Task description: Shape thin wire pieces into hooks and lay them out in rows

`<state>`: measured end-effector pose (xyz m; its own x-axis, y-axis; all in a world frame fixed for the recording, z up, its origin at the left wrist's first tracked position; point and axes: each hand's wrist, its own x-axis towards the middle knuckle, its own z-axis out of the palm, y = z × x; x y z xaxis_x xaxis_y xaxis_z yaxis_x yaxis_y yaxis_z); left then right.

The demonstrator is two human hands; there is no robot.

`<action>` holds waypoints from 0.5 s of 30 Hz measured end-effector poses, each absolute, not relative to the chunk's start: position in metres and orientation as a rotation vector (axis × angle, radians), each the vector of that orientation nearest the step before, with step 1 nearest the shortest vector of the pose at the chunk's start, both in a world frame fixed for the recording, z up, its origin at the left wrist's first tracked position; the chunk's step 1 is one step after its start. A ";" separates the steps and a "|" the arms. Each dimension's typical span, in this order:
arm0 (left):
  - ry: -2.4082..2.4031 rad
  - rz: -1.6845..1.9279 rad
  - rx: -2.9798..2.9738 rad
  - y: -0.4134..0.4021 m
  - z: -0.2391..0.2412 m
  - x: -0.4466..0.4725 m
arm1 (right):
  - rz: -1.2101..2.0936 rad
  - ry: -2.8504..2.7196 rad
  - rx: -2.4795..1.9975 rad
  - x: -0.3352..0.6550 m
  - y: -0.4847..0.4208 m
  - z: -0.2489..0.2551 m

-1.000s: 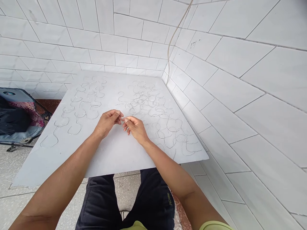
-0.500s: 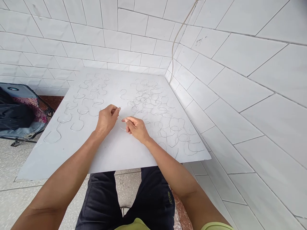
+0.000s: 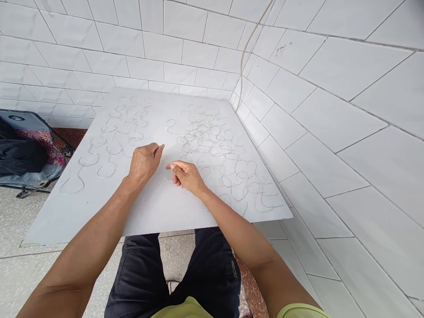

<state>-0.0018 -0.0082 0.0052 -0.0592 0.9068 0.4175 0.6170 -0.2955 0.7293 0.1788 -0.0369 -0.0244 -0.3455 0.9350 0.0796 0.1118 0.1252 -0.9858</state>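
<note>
A thin curved wire [image 3: 167, 179] runs between my two hands above the white board. My left hand [image 3: 145, 162] pinches one end of it, with thumb and finger pressed together. Close by on the right, my right hand [image 3: 186, 175] is closed on the same wire, which loops down below its fingers. Just beyond my hands lies a single S-shaped wire [image 3: 171, 126]. Bent wires [image 3: 106, 170] are spread in loose rows on the left of the board, and a tangled heap of wires [image 3: 212, 137] covers its right side.
The white board [image 3: 149, 221] reaches over my knees, its far right corner near the tiled walls [image 3: 331, 110]. A cable [image 3: 243, 57] hangs down the corner. A folding chair [image 3: 49, 165] with dark cloth on it stands to the left.
My left hand has turned slightly, its back now more to the camera. My right hand keeps nearly the same place on the wire. The view has shifted a little.
</note>
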 end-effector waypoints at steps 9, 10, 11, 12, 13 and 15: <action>1.374 1.166 1.357 -0.012 0.015 0.005 | 1.445 -1.313 -0.858 0.185 -0.026 -0.024; 1.333 1.162 1.309 -0.012 0.016 0.006 | 1.448 -1.293 -0.851 0.185 -0.025 -0.024; 1.296 1.154 1.276 -0.012 0.016 0.007 | 1.452 -1.277 -0.847 0.184 -0.025 -0.024; 1.264 1.146 1.259 -0.013 0.017 0.008 | 1.456 -1.268 -0.842 0.184 -0.024 -0.025; 1.238 1.141 1.258 -0.013 0.017 0.009 | 1.461 -1.262 -0.838 0.183 -0.024 -0.025; 1.210 1.136 1.290 -0.015 0.018 0.010 | 1.471 -1.261 -0.835 0.182 -0.024 -0.024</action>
<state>0.0104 -0.0150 0.0177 0.0608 0.9981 0.0029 0.0661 -0.0070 0.9978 0.1824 -0.0243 -0.0241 -0.2763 0.9563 0.0953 -0.2408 0.0271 -0.9702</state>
